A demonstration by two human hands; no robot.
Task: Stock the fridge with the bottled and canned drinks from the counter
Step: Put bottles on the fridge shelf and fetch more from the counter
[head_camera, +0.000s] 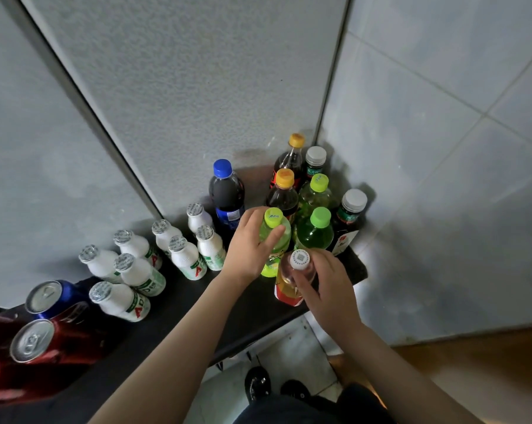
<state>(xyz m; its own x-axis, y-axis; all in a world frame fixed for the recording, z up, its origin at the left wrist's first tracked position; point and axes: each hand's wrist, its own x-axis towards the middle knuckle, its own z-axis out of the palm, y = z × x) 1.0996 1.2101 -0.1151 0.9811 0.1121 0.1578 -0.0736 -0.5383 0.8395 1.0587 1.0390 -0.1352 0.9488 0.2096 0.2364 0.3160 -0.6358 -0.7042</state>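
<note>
My left hand grips a yellow-green bottle with a lime cap around its neck and shoulder. My right hand grips a clear bottle with a white cap and a red-orange label, just in front of it. Both bottles stand on the black counter. Behind them is a cluster of upright bottles: a green one, two dark ones with orange caps, two with grey caps, and a blue-capped cola bottle.
Several small white milk-drink bottles stand to the left. Blue and red cans sit at the counter's near-left end. Grey walls close in behind and on the right. My shoes show on the floor below the counter edge.
</note>
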